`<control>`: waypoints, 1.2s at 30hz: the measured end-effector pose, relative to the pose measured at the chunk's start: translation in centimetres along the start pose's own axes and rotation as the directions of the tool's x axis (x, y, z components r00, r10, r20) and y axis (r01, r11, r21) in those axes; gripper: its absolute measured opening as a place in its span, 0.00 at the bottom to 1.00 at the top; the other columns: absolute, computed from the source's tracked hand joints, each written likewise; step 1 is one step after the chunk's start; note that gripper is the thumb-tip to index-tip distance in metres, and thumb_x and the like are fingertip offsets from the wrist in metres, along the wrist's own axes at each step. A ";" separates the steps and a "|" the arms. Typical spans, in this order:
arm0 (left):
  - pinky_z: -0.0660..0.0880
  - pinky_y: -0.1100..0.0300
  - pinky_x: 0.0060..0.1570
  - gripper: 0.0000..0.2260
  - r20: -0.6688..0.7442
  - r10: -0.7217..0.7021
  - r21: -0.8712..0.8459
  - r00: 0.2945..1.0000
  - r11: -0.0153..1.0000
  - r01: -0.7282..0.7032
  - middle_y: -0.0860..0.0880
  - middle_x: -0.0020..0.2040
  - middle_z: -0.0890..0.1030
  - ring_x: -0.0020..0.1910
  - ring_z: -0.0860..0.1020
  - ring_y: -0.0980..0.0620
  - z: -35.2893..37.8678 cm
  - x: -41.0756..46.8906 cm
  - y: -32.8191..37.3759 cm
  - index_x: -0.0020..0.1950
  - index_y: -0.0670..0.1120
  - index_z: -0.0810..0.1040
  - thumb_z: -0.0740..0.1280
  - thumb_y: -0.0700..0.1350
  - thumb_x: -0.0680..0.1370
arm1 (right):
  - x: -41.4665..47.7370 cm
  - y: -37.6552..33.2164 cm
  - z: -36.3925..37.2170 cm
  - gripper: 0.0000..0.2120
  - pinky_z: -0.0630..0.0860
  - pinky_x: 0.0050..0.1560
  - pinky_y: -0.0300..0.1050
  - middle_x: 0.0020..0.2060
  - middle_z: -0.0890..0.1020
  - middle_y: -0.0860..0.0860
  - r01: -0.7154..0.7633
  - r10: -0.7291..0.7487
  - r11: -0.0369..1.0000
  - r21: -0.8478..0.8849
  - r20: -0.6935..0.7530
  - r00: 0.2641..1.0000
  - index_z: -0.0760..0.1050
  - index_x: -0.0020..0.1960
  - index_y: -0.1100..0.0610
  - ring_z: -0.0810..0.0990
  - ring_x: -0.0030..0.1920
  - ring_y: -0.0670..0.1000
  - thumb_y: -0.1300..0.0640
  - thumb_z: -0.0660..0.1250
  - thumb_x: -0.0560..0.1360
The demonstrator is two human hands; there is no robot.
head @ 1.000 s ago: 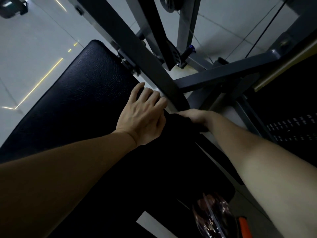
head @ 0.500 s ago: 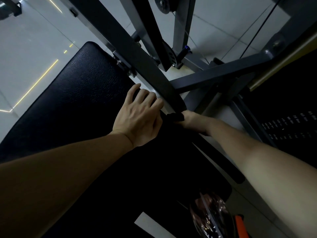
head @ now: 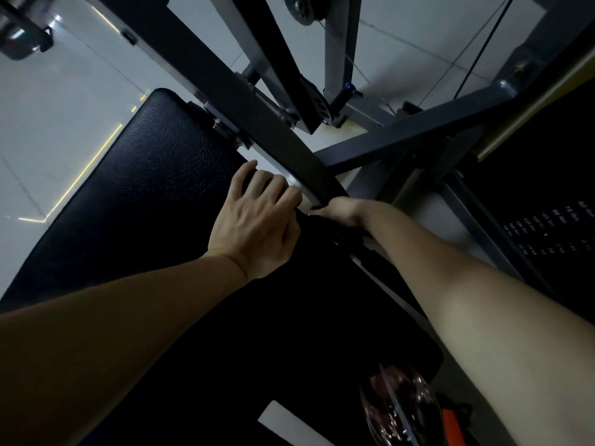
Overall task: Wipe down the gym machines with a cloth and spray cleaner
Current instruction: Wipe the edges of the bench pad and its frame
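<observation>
We are working at the far edge of the black pad (head: 135,194), where the dark steel frame (head: 244,101) crosses above it. Our left hand (head: 257,226) lies flat on the pad with its fingers spread toward the frame, gripping nothing. Our right hand (head: 341,210) reaches in just under the frame's lower end, and it seems closed on something dark that we take for the cloth (head: 338,230); the light is too dim to tell cloth from pad with any certainty. The two hands sit close together, nearly touching.

No spray bottle is plainly in view. At the near right edge there is a clear, shiny object (head: 396,403) with an orange part (head: 454,426) beside it, but we cannot say what it is.

As for progress, the pictures give us little: the pad shows no wet streaks or sheen we can read. We judge we are mid-wipe on this one joint, with the frame, the weight stack (head: 547,226) at the right and the other machines left to do.
</observation>
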State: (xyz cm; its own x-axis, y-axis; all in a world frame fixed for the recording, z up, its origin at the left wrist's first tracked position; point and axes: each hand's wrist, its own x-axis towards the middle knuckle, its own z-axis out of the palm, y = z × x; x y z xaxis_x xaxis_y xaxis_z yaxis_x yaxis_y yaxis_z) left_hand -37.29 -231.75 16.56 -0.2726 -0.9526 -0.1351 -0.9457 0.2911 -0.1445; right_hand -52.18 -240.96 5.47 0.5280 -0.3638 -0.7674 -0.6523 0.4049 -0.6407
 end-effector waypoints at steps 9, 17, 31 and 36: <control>0.56 0.43 0.76 0.10 -0.006 0.006 -0.007 1.000 1.000 -0.006 0.48 0.50 0.76 0.55 0.73 0.43 0.1 0.0 -0.1 0.53 0.48 0.75 0.57 0.49 0.78 | 0.5 1.7 0.9 0.17 0.67 0.50 0.42 0.46 0.76 0.55 0.059 -0.063 0.997 -0.058 -0.072 0.995 0.73 0.42 0.55 0.73 0.50 0.53 0.45 0.60 0.83; 0.55 0.44 0.77 0.10 -0.012 0.002 0.006 1.000 1.000 -0.002 0.48 0.49 0.75 0.55 0.73 0.43 0.1 0.0 -0.1 0.53 0.48 0.75 0.57 0.49 0.78 | -4.3 5.3 1.0 0.08 0.72 0.48 0.39 0.49 0.82 0.57 0.272 -0.250 0.957 0.101 -0.187 0.950 0.74 0.61 0.57 0.81 0.51 0.46 0.57 0.61 0.84; 0.55 0.43 0.77 0.10 -0.009 0.017 0.010 1.000 1.000 -0.017 0.47 0.49 0.75 0.54 0.73 0.42 0.2 0.0 -0.2 0.52 0.47 0.74 0.57 0.49 0.77 | -4.5 9.4 0.5 0.16 0.70 0.40 0.42 0.31 0.79 0.53 0.043 -0.017 0.933 0.358 -0.076 0.997 0.79 0.46 0.61 0.78 0.34 0.50 0.52 0.60 0.84; 0.57 0.42 0.77 0.09 -0.013 0.005 0.008 1.000 1.000 -0.005 0.47 0.49 0.76 0.55 0.73 0.42 0.2 0.0 -0.1 0.52 0.47 0.74 0.58 0.49 0.78 | -8.7 12.1 1.7 0.15 0.75 0.53 0.35 0.50 0.83 0.44 0.332 -0.325 0.943 0.011 -0.181 0.928 0.75 0.65 0.51 0.80 0.52 0.39 0.64 0.64 0.81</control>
State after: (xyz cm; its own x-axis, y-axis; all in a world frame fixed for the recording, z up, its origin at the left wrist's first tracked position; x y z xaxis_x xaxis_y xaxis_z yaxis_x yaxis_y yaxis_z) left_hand -37.19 -231.80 16.36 -0.2795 -0.9522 -0.1232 -0.9430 0.2964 -0.1515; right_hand -63.76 -231.48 4.38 0.6037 -0.6206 -0.5004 -0.4341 0.2705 -0.8593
